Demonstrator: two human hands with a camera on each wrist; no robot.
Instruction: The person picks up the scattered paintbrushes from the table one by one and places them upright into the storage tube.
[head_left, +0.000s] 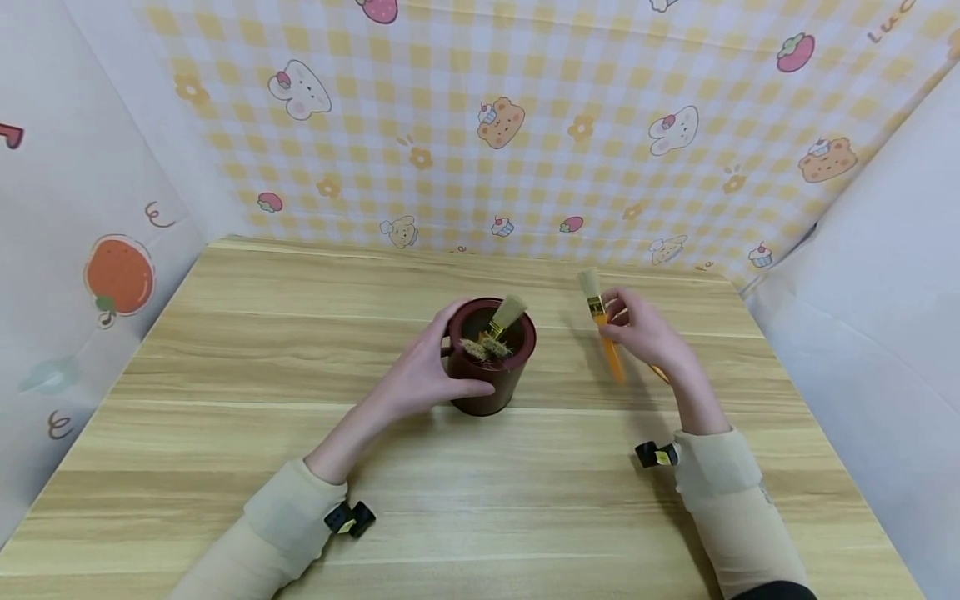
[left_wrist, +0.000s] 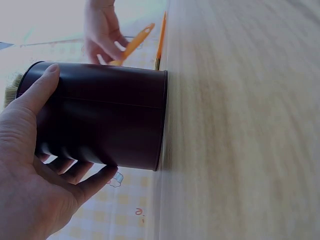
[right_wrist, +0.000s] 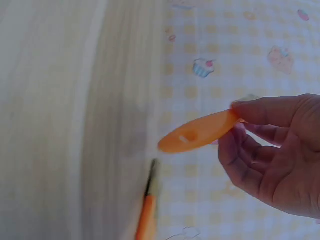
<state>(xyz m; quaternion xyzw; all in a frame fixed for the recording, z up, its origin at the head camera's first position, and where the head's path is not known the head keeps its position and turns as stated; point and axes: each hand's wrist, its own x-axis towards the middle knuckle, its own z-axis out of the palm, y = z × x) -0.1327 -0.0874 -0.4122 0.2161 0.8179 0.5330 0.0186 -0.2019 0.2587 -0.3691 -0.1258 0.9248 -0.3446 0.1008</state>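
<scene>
A dark maroon cylindrical container (head_left: 491, 390) stands upright on the wooden table. My left hand (head_left: 420, 379) grips it from the left, thumb along the near side and fingers curled round the far side. Out of its mouth leans a pale-bristled paintbrush (head_left: 510, 311), beside darker, frayed bristle tufts (head_left: 487, 348). To the right, my right hand (head_left: 648, 333) pinches an orange-handled paintbrush (head_left: 612, 358) with its bristles pointing up and away. In the right wrist view that brush's flat handle (right_wrist: 200, 132) is held between thumb and fingertips, above the table.
Another orange-handled brush (right_wrist: 147, 215) lies on the table below my right hand, mostly hidden by it in the head view. A checked, cartoon-printed cloth (head_left: 450, 158) hangs along the table's back edge, and white sheets (head_left: 885, 275) flank both sides.
</scene>
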